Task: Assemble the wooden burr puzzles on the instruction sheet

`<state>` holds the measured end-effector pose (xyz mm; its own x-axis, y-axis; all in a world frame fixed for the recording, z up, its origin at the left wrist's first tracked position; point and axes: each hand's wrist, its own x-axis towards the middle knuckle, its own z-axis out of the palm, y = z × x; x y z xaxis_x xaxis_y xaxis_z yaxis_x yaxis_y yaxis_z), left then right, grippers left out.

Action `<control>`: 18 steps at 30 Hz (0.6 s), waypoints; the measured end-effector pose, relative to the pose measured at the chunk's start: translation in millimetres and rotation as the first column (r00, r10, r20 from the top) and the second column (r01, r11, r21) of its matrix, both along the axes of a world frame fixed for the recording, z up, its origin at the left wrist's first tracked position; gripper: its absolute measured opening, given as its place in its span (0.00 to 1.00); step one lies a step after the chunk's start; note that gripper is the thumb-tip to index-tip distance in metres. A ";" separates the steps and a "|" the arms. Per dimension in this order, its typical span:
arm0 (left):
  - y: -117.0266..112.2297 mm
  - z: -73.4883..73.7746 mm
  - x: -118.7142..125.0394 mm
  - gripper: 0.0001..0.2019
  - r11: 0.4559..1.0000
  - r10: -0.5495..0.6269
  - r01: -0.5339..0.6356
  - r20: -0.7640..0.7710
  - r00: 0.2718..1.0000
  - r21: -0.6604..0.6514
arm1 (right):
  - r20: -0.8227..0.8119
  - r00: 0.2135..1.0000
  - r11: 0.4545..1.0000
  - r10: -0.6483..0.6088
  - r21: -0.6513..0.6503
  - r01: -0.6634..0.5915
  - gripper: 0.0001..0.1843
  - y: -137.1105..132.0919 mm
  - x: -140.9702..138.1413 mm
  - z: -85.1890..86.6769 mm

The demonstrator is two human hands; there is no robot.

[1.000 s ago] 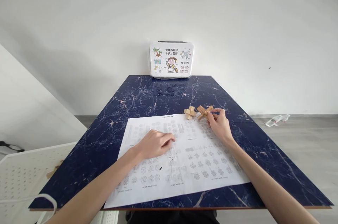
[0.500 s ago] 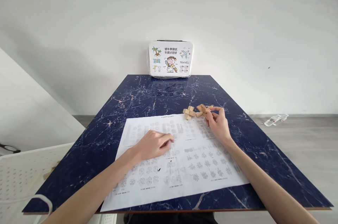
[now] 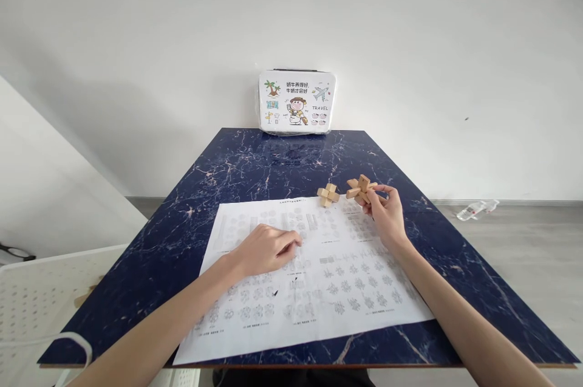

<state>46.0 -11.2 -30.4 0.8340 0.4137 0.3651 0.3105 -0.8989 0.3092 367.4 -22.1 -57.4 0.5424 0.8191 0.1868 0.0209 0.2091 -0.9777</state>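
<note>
My right hand (image 3: 388,215) grips a star-shaped wooden burr puzzle (image 3: 359,188) between thumb and fingers, at the far right part of the printed sheet. Pointed wooden bars stick out of it on several sides. Just left of it, a smaller cross-shaped wooden burr puzzle (image 3: 328,194) sits at the sheet's top edge, apart from my hand. My left hand (image 3: 268,248) rests on the instruction sheet (image 3: 319,308) with its fingers curled together and nothing visible in them. The sheet carries rows of small puzzle diagrams.
The dark blue marbled table (image 3: 255,174) narrows toward the wall. A white case (image 3: 297,101) with cartoon prints stands at its far end. White perforated basket (image 3: 40,308) is at the lower left, with a wooden piece near the table edge. Clear plastic (image 3: 477,209) lies on the floor at right.
My right hand has shifted slightly right with the star-shaped puzzle, which has turned and moved away from the smaller one. The left hand stays in place.
</note>
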 end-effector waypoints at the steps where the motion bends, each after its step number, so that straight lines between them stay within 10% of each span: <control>1: 0.2 -0.4 -0.2 0.12 1.000 0.000 0.000 0.004 1.000 0.001 | -0.016 1.000 1.000 0.001 0.000 -0.001 0.29 -0.4 -0.4 0.5; 9: 0.2 -0.9 -0.7 0.13 1.000 0.000 -0.001 -0.005 1.000 -0.020 | -0.199 0.971 0.991 0.132 0.043 -0.126 0.25 1.9 0.6 5.0; 18: -2.6 -0.5 -1.8 0.10 0.967 0.151 -0.130 0.082 0.985 -0.220 | -0.057 0.934 0.936 0.352 0.037 -0.350 0.18 -16.4 -28.9 16.7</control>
